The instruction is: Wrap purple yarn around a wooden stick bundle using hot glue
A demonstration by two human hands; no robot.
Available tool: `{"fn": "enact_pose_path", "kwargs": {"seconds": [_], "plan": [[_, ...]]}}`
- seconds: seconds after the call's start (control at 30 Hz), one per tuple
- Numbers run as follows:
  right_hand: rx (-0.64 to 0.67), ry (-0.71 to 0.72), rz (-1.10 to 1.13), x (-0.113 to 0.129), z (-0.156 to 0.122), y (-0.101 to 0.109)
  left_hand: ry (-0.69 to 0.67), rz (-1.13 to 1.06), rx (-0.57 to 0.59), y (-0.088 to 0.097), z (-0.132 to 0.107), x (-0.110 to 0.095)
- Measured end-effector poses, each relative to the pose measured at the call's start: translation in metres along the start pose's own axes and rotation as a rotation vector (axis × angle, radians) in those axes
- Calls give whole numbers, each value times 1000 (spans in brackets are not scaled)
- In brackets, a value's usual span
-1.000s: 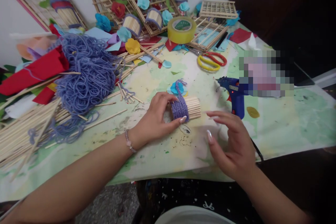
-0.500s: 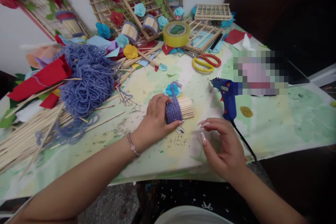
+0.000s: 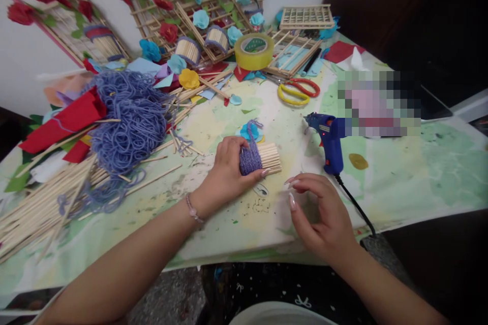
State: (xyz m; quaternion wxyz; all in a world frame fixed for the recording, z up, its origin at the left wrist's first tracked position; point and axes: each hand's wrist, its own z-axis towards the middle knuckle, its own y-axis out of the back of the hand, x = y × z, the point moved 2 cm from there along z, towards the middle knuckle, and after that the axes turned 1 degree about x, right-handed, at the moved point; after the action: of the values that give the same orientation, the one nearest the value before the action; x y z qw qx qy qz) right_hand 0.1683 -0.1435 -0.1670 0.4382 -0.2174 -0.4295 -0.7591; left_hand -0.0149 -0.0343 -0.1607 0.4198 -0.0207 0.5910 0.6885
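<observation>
My left hand (image 3: 224,170) is wrapped round a small cylinder of wooden sticks (image 3: 271,157) lying on its side. Purple yarn (image 3: 250,160) is wound about the cylinder's left part, and a loose strand rises from it over a blue paper flower (image 3: 244,132). To the right, my right hand (image 3: 324,213) hovers low over the table with its fingers curved. Its thumb and fingertips are apart, and I see nothing between them. Beyond that hand, a blue hot glue gun (image 3: 332,148) with a black cord rests on the cloth.
A heap of purple yarn (image 3: 127,117) and many loose wooden sticks (image 3: 41,216) cover the left side. Scissors (image 3: 293,95) and a roll of yellow tape (image 3: 254,62) lie farther back. Stick trellises with paper flowers (image 3: 200,19) lean against the wall.
The view has shifted slightly. My left hand keeps its hold on the stick cylinder, and my right hand has moved slightly left.
</observation>
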Motion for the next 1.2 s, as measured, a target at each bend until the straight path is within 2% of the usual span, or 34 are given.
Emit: {"fn": "enact_pose_path", "kwargs": {"seconds": [0.1, 0.17, 0.23, 0.3, 0.33, 0.4, 0.47, 0.53, 0.63, 0.73, 0.83, 0.93, 1.07, 1.13, 1.2], "plan": [[-23, -15, 3, -1, 0, 1, -23, -101, 63, 1, 0, 10], [-45, -36, -27, -1, 2, 2, -18, -187, 60, 4, -2, 15], [-26, -64, -49, -2, 4, 3, 39, -225, -30, 9, -5, 17], [22, -99, -48, -2, 6, 3, 146, -181, -142, 17, -7, 16], [37, -114, -42, -2, 6, 3, 199, -135, -157, 20, -8, 15], [28, -137, -39, -2, 6, 4, 256, -50, -58, 23, -7, 10], [10, -143, -35, -2, 5, 4, 231, -10, 80, 22, -6, 5], [5, -143, -28, -1, 5, 4, 190, -47, 123, 18, -5, 2], [-3, -126, -40, 0, 4, 3, 215, -319, 81, 14, -5, 3], [-1, -112, -56, 1, 3, 3, 342, -671, 23, 15, -7, 10], [-5, -103, -36, 1, 0, 5, 392, -800, -16, 21, -9, 15], [-20, -110, 8, 0, -3, 7, 359, -766, 57, 23, -9, 14], [6, -122, 0, -4, -1, 6, 81, -431, 311, 22, -7, 7], [38, -107, -84, -5, 3, 4, -44, -288, 321, 23, -5, 5], [104, -95, -211, -6, 7, 0, -97, -246, 247, 27, -3, 5]]}}
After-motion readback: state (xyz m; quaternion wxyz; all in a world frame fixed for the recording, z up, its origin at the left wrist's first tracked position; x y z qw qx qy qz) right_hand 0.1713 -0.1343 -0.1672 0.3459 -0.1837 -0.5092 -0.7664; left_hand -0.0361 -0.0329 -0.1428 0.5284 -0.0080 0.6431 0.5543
